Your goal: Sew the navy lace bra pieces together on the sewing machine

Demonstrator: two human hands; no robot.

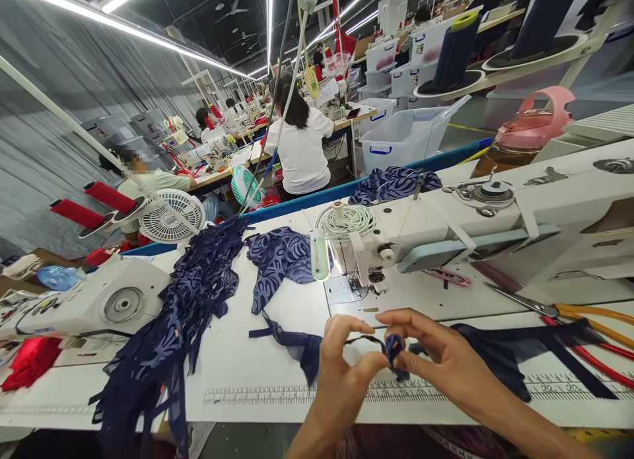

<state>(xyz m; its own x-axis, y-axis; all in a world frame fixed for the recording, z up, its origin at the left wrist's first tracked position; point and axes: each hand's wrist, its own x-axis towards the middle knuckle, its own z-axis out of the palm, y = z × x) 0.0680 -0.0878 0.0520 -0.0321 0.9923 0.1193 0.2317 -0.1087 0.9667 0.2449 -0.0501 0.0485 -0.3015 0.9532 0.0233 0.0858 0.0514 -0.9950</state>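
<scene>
A small fold of navy strap (pixel 395 345) is pinched between the right hand (pixel 440 360) and left hand (pixel 347 366), its length trailing leftward across the table (pixel 257 353) just before the sewing machine (pixel 446 228).

I saw a white bench (pixel 277 373) under a heap of navy fabric (pixel 193 300) with a paler blue leafy print. The small strap (pixel 395 345) pinched in my fingers was plain dark navy. The sewing machine (pixel 495 228) was white, the scissors (pixel 589 317) orange-handled, the cloth (pixel 30 361) at far left red.
</scene>
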